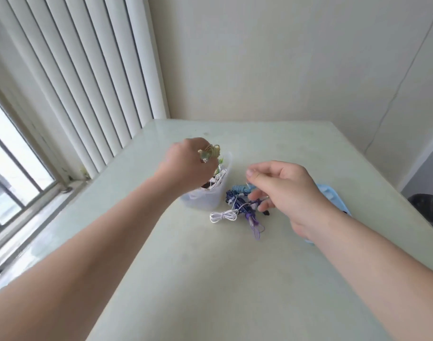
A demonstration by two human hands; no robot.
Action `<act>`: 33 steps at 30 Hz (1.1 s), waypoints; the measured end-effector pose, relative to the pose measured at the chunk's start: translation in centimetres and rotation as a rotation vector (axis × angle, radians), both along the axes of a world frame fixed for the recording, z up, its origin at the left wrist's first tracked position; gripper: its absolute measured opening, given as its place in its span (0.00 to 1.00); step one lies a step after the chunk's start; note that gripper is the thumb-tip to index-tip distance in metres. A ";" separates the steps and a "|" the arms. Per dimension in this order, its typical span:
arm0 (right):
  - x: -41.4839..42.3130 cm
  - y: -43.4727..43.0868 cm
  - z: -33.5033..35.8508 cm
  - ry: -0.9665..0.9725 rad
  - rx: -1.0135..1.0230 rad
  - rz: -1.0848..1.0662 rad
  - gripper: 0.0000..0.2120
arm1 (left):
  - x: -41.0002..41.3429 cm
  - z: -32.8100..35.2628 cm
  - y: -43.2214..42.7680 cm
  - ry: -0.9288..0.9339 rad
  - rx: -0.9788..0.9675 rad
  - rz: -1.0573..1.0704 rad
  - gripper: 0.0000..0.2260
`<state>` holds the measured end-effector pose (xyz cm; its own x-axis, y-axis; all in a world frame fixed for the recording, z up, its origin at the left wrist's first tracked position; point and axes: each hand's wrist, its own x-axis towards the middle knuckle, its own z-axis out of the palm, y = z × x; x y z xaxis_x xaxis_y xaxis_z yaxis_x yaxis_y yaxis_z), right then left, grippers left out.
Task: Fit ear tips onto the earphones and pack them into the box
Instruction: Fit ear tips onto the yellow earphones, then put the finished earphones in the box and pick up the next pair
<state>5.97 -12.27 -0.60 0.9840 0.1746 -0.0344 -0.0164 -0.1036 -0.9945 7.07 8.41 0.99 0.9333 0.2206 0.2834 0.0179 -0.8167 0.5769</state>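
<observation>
The fingers of the left hand (188, 163) are curled and grip a small yellow-green bundle of earphones (211, 150), and hold it just above the open top of the box (205, 198). The box is of translucent plastic; it stands on the table (235, 279), and white cables (219, 178) show inside it.

The fingers of the right hand (286, 190) are loosely bent, the thumb close to the forefinger. If they pinch something small, I cannot tell, because the picture is blurred there. Under these fingers, just right of the box, more earphones lie in a heap: a light blue bundle (238, 189), a dark blue one (231, 195), a purple one (253, 220) and a white coil (224, 215) at the near side. A light blue lid (329, 193) lies partly hidden below the right hand. At the left are white vertical blinds (87, 82) and a window (8, 168).
</observation>
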 end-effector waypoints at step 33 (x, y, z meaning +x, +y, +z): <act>-2.5 -5.9 -3.3 0.077 -0.080 -0.026 0.05 | -2.0 0.3 -7.3 -0.069 0.016 -0.159 0.10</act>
<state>3.46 -18.22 -3.87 0.9821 0.1425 -0.1232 -0.0964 -0.1816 -0.9786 5.08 1.15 1.25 0.9342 0.0668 0.3505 -0.1514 -0.8151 0.5591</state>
